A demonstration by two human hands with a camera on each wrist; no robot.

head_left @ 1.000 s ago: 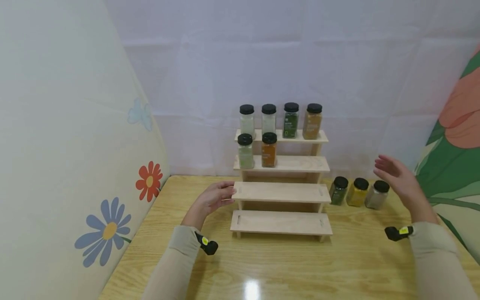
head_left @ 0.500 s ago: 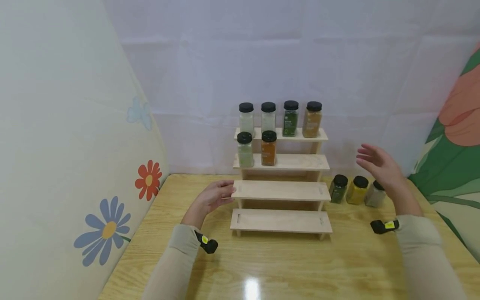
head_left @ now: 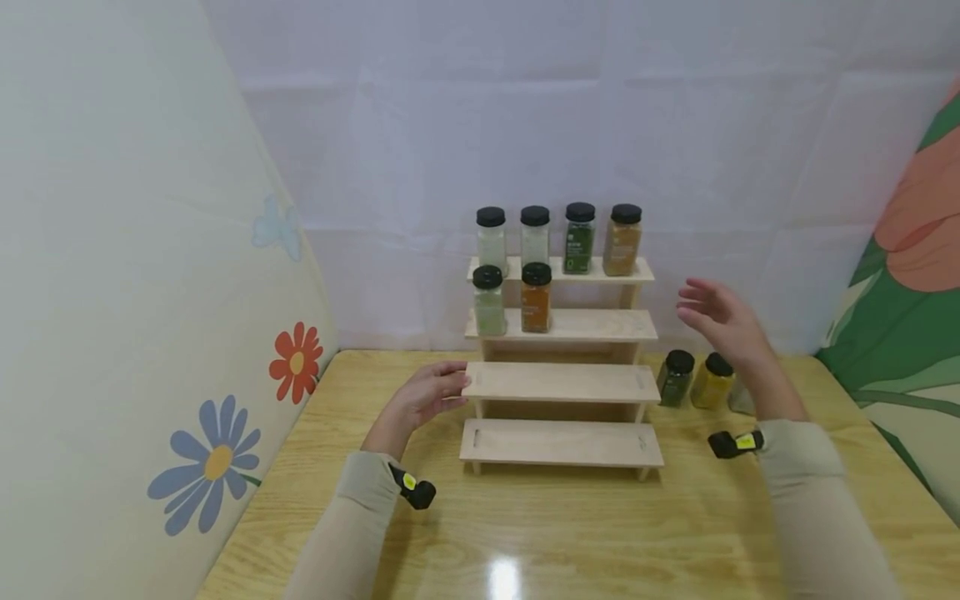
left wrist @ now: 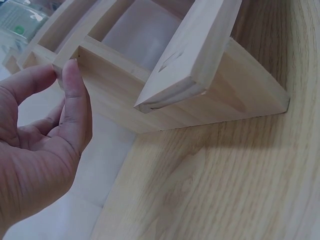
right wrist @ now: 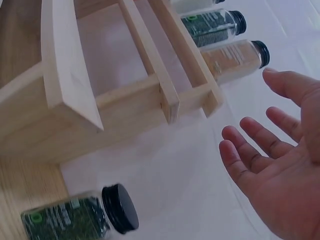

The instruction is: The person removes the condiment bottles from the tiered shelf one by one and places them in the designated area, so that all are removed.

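Note:
A four-tier wooden rack (head_left: 561,443) stands on the table. The left hand (head_left: 426,397) pinches the left end of its second shelf from the bottom; the left wrist view shows the thumb and a finger of this hand (left wrist: 47,120) at the shelf's corner. In the air right of the rack is the right hand (head_left: 726,327), above the standing jars. The right wrist view shows that hand (right wrist: 280,155) with fingers spread and nothing in it, near a tan-filled jar (right wrist: 234,60). Four jars stand on the top shelf, an orange jar (head_left: 536,298) and a pale green jar (head_left: 489,302) one tier below.
On the table (head_left: 570,533) right of the rack stand a dark green jar (head_left: 677,380), a yellow jar (head_left: 712,383) and a pale jar (head_left: 741,398) partly hidden by the right arm. White cloth (head_left: 420,150) hangs behind; flower-patterned panels flank both sides.
The right hand has moved left and slightly up, from right of the standing jars to above them, and its arm now covers part of the pale jar. The left hand has stayed on the shelf end.

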